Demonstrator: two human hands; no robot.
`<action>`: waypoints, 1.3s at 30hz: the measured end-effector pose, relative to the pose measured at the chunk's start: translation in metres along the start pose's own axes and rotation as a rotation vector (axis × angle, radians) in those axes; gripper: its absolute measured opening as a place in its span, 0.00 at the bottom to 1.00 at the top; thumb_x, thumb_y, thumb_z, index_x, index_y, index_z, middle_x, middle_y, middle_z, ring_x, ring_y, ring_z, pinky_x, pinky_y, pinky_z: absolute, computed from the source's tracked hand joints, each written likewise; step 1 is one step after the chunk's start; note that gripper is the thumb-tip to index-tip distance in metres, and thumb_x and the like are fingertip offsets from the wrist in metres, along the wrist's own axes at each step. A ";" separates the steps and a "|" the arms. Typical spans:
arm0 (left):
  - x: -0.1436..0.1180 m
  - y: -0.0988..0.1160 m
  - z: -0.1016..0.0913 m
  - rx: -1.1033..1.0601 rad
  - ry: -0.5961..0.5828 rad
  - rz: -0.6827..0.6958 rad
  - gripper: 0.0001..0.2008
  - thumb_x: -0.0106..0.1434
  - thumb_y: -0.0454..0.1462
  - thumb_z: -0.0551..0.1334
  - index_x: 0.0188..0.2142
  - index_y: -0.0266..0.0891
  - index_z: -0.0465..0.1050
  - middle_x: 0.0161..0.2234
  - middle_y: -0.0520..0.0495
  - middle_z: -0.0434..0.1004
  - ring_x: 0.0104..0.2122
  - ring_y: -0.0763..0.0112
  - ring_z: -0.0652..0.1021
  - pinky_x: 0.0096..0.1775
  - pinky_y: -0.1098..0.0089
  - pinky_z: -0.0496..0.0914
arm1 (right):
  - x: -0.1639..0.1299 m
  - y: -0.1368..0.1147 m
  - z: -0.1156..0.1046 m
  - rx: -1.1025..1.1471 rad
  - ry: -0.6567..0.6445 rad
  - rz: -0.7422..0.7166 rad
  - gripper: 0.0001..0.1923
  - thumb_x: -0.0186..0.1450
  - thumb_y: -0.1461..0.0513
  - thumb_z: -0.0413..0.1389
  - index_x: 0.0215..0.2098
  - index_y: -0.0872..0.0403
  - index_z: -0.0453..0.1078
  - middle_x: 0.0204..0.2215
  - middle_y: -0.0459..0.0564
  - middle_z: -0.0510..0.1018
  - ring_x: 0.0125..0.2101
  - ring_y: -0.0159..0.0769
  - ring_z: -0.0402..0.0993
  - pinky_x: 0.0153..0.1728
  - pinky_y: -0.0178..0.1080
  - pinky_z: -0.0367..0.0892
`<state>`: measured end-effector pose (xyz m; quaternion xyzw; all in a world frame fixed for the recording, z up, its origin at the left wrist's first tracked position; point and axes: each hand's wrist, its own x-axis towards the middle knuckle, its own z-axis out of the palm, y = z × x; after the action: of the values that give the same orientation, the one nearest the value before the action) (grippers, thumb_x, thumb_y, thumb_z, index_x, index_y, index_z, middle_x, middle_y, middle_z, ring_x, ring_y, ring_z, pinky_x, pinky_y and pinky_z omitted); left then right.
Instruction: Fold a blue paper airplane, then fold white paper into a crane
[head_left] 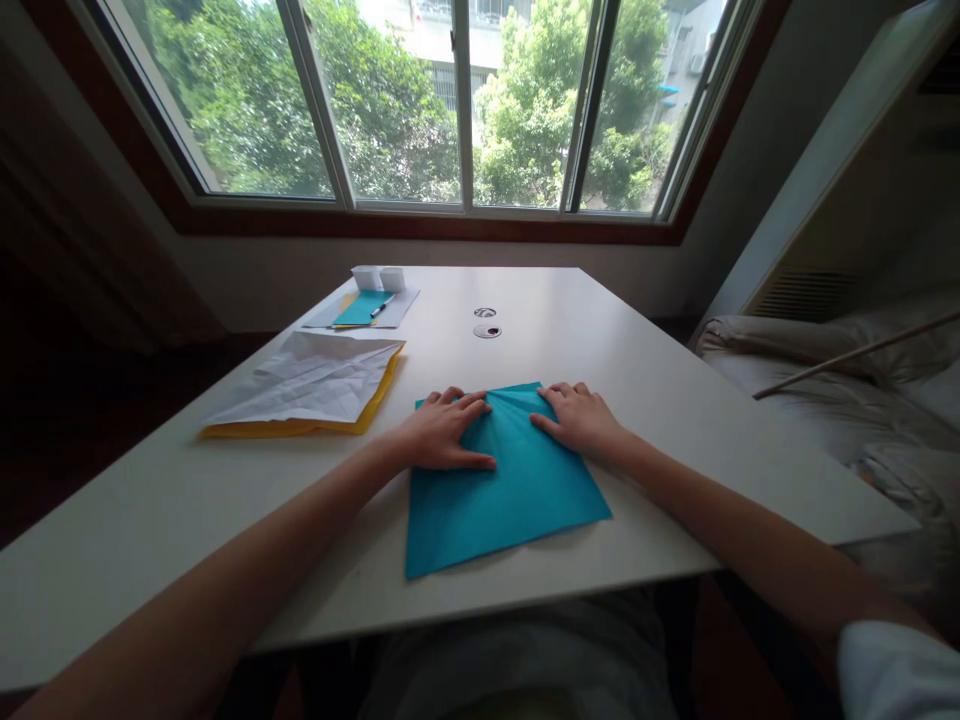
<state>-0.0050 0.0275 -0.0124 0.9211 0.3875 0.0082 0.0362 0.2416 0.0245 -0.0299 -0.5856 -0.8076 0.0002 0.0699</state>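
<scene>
A sheet of teal paper (510, 510) lies on the white table (637, 370) close to its front edge, with crease lines fanning out near its far side. My left hand (452, 432) rests flat on the paper's far left part, fingers spread and thumb pointing right. On the far right corner lies my right hand (577, 418), its fingers stretched out and its thumb on the paper. Between the two hands a strip of creased paper shows. What is under the palms is hidden.
To the left lies crumpled white paper (322, 375) over a yellow sheet (379, 398). Farther back are a small teal sheet (364, 307), a pen (382, 306) and two small white boxes (391, 279). Round metal fittings (487, 331) sit mid-table. A sofa (795, 360) stands at right.
</scene>
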 end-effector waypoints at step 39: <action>0.002 -0.012 0.008 -0.107 0.106 0.051 0.27 0.63 0.52 0.49 0.56 0.39 0.58 0.57 0.40 0.60 0.56 0.57 0.61 0.54 0.59 0.58 | 0.003 -0.004 -0.008 0.237 0.255 -0.288 0.18 0.60 0.68 0.51 0.49 0.55 0.63 0.44 0.53 0.73 0.44 0.41 0.67 0.45 0.42 0.62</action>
<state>-0.0117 0.0373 -0.0211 0.9257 0.3642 0.0788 0.0648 0.2382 0.0254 -0.0217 -0.4471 -0.8618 0.0111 0.2393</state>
